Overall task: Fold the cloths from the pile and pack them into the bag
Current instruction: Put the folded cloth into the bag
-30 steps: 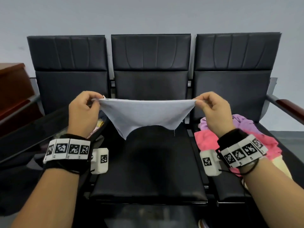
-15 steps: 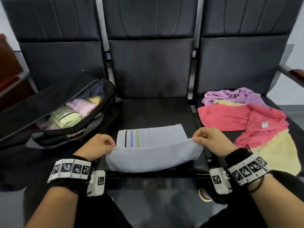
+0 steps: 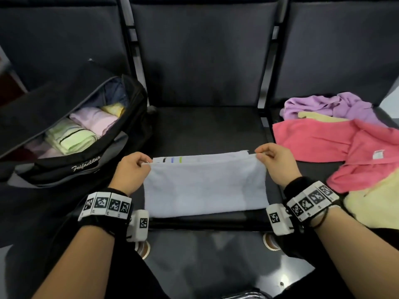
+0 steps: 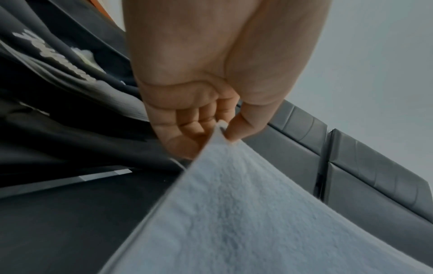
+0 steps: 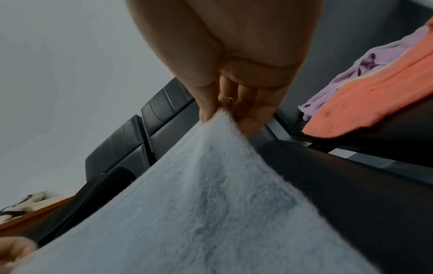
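Note:
A pale grey-blue cloth (image 3: 205,186) lies folded over on the middle seat, its striped far edge showing. My left hand (image 3: 138,167) pinches its left top corner, and the left wrist view shows thumb and fingers (image 4: 220,129) closed on that cloth (image 4: 234,213). My right hand (image 3: 272,162) pinches the right top corner; the right wrist view shows the same grip (image 5: 222,113) on the cloth (image 5: 211,204). An open black bag (image 3: 82,169) with folded cloths inside sits on the left seat. A pile of pink, purple and yellow cloths (image 3: 336,143) lies on the right seat.
Three dark seats with tall backrests (image 3: 203,50) stand in a row. The middle seat cushion (image 3: 205,126) is bare behind the cloth. The bag's flap (image 3: 43,100) is raised at the left. My legs in dark trousers are below the seat's front edge.
The cloth came down from mid-air onto the middle seat. Both hands carried its top edge forward over the striped end, so the cloth now lies doubled. My view tilted downward.

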The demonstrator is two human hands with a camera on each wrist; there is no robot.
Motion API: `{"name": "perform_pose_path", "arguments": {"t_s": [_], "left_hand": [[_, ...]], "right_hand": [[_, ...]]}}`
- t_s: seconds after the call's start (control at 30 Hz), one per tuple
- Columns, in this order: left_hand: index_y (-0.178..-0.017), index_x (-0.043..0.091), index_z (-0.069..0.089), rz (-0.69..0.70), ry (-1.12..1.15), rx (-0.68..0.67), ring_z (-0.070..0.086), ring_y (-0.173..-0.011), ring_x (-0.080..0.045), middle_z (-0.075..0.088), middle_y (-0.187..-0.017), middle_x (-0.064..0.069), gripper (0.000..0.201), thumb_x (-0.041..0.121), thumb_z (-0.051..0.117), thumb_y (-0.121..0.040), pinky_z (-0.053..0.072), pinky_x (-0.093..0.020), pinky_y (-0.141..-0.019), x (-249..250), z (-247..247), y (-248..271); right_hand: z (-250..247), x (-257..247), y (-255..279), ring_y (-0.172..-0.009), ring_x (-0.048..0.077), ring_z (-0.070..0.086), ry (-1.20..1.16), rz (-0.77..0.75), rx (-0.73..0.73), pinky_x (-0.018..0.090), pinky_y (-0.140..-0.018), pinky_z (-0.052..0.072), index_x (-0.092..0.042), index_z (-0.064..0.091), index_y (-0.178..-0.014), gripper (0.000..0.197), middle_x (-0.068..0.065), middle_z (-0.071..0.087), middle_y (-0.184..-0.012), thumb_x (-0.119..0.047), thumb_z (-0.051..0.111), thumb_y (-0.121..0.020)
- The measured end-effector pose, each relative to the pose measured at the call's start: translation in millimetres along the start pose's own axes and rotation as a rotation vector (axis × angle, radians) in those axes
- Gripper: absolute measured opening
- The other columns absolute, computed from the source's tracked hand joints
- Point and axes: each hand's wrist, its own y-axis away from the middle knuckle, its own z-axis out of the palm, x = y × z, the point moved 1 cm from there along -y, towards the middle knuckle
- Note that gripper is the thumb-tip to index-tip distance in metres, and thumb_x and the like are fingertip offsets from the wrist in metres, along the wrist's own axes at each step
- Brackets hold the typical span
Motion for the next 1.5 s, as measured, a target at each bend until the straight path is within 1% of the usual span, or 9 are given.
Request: {"name": "perform_pose_path", "arguments": {"t_s": [0.17,0.33,0.57,0.73,0.93,1.07,1.23,1.37,1.5], "left_hand": [[-0.087,0.018,0.07,0.004,0.013,0.019,0.054,-0.064,-0.015,0.064,-0.075,-0.001,0.023,0.0,0.055,-0.085,0.044,-0.026,-0.061,-2.2,6.3,-28.2],[-0.082,0.024,0.068,-0.02,-0.022,0.005,0.057,-0.062,-0.017,0.066,-0.075,0.0,0.027,0.002,0.053,-0.087,0.046,-0.026,-0.058,-11.8,17.2,-54.9],[-0.121,0.017,0.061,-0.159,-0.069,-0.002,0.059,-0.096,-0.022,0.061,-0.105,-0.001,0.032,0.009,0.062,-0.09,0.048,-0.036,-0.091,-37.8,40.8,-54.9],[-0.085,0.028,0.059,-0.195,-0.168,-0.119,0.06,-0.08,-0.026,0.06,-0.077,-0.003,0.02,0.009,0.057,-0.086,0.043,-0.031,-0.066,-46.7,45.2,-24.0],[-0.1,0.021,0.068,-0.221,-0.215,-0.151,0.06,-0.092,-0.024,0.058,-0.112,-0.011,0.018,0.012,0.058,-0.089,0.045,-0.03,-0.08,-46.0,45.9,-2.8],[-0.103,0.022,0.071,-0.188,-0.17,-0.195,0.059,-0.093,-0.021,0.061,-0.112,-0.011,0.021,0.013,0.06,-0.088,0.041,-0.025,-0.08,-40.9,51.8,10.3],[-0.094,0.031,0.071,-0.135,-0.172,-0.257,0.059,-0.102,-0.018,0.061,-0.11,-0.002,0.02,0.016,0.06,-0.088,0.038,-0.022,-0.085,-25.7,66.1,17.6],[-0.094,0.03,0.069,-0.121,-0.174,-0.222,0.06,-0.105,-0.02,0.063,-0.11,-0.003,0.02,0.014,0.059,-0.087,0.043,-0.026,-0.089,-21.0,66.6,17.1],[-0.093,0.025,0.071,-0.059,-0.03,-0.134,0.06,-0.093,-0.017,0.063,-0.099,0.0,0.019,0.011,0.06,-0.087,0.041,-0.024,-0.081,-14.8,66.2,16.8]], "right_hand": [[8.9,6.1,-33.5,-0.074,-0.005,0.06,0.041,-0.024,0.035,0.008,-0.067,0.043,-0.022,0.066,-0.089,0.015,-0.013,0.066,-0.081,-0.007,0.065,-0.089],[23.2,14.3,-59.6,-0.075,0.005,0.063,0.122,-0.01,0.044,0.02,-0.07,0.047,-0.027,0.066,-0.085,0.016,-0.012,0.066,-0.077,-0.011,0.067,-0.087],[37.6,48.3,-52.1,-0.092,0.021,0.059,0.34,0.246,-0.153,0.026,-0.082,0.04,-0.013,0.06,-0.127,0.041,-0.003,0.062,-0.09,-0.033,0.065,-0.092],[43.3,56.4,-15.6,-0.089,0.028,0.063,0.314,0.302,-0.121,0.03,-0.074,0.041,-0.008,0.066,-0.102,0.026,0.004,0.065,-0.084,-0.032,0.065,-0.09],[43.1,46.0,1.5,-0.073,0.025,0.057,0.231,0.341,-0.119,0.033,-0.061,0.04,-0.005,0.063,-0.079,0.017,0.009,0.064,-0.077,-0.02,0.07,-0.085],[20.4,52.2,15.8,-0.071,0.025,0.058,0.049,0.42,-0.06,0.035,-0.065,0.045,0.004,0.067,-0.081,0.016,0.022,0.067,-0.082,-0.011,0.069,-0.085],[-4.0,60.3,33.7,-0.047,0.013,0.056,-0.181,0.612,-0.028,0.021,-0.043,0.039,0.0,0.063,-0.078,0.014,0.007,0.063,-0.065,-0.006,0.064,-0.09],[-6.1,40.2,40.2,-0.08,0.029,0.07,-0.512,0.739,-0.111,0.035,-0.067,0.055,0.001,0.068,-0.102,0.013,0.018,0.073,-0.095,-0.001,0.059,-0.092],[9.2,-2.0,38.3,-0.091,0.029,0.066,-0.546,0.575,-0.205,0.038,-0.081,0.052,-0.003,0.068,-0.114,0.027,0.019,0.072,-0.104,0.003,0.057,-0.09]]}}
